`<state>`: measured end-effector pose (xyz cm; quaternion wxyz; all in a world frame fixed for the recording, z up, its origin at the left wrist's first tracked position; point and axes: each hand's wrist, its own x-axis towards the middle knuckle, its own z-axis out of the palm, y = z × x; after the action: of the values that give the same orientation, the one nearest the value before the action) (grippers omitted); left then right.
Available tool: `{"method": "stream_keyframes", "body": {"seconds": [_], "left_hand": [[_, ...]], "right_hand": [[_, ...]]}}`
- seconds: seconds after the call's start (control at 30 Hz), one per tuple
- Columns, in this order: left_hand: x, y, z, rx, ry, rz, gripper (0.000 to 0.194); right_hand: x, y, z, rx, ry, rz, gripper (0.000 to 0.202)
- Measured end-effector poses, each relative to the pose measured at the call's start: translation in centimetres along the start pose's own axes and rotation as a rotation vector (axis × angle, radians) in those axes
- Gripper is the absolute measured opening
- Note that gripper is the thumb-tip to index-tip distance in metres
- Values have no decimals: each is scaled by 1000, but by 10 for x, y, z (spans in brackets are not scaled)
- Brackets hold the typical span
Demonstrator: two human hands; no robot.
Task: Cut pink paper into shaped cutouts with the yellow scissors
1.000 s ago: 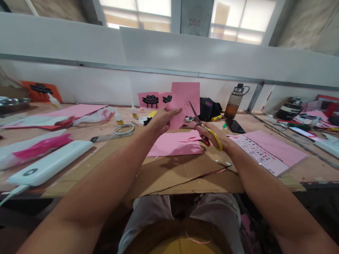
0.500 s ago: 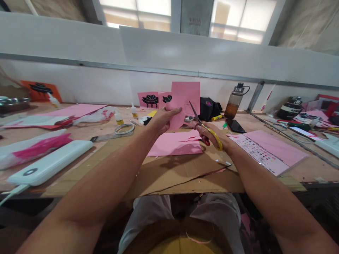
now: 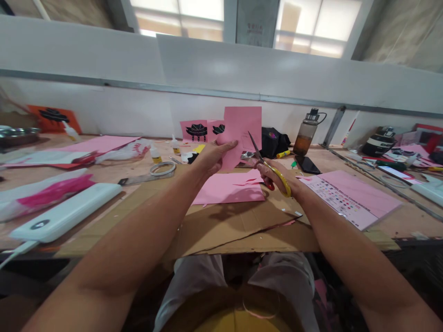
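A sheet of pink paper (image 3: 243, 121) is held upright by my left hand (image 3: 216, 154), its thumb lying across the front. Faint drawn lines show on the sheet near its right edge. My right hand (image 3: 272, 173) grips scissors (image 3: 255, 146) with yellow and red handles. Their blades point up and left, close to the sheet's lower right edge; whether they touch it I cannot tell. Below both hands, another pink sheet (image 3: 224, 190) lies on cardboard (image 3: 221, 230), with thin pink offcuts (image 3: 249, 180) on top.
A white power bank (image 3: 65, 212) and a roll of tape (image 3: 162, 168) lie to the left. Small glue bottles (image 3: 155, 153) stand behind. On the right are a drink bottle (image 3: 306, 131), a phone (image 3: 308, 164) and a printed pink sheet (image 3: 356, 198). Pink cards with black shapes (image 3: 196, 131) lean at the back.
Almost nothing differs. The scissor blades have shifted very slightly to the right; both hands and the paper stay in place.
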<state>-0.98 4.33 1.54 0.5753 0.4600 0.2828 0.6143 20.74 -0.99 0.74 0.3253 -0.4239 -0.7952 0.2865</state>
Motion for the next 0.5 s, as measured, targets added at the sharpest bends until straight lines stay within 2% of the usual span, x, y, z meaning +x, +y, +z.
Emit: {"method": "stream_keyframes", "body": {"seconds": [0.5], "left_hand": [[-3,1,2,-9,-22,15,30]], "right_hand": [[0,1,0,-22,-2,-7,39]]}}
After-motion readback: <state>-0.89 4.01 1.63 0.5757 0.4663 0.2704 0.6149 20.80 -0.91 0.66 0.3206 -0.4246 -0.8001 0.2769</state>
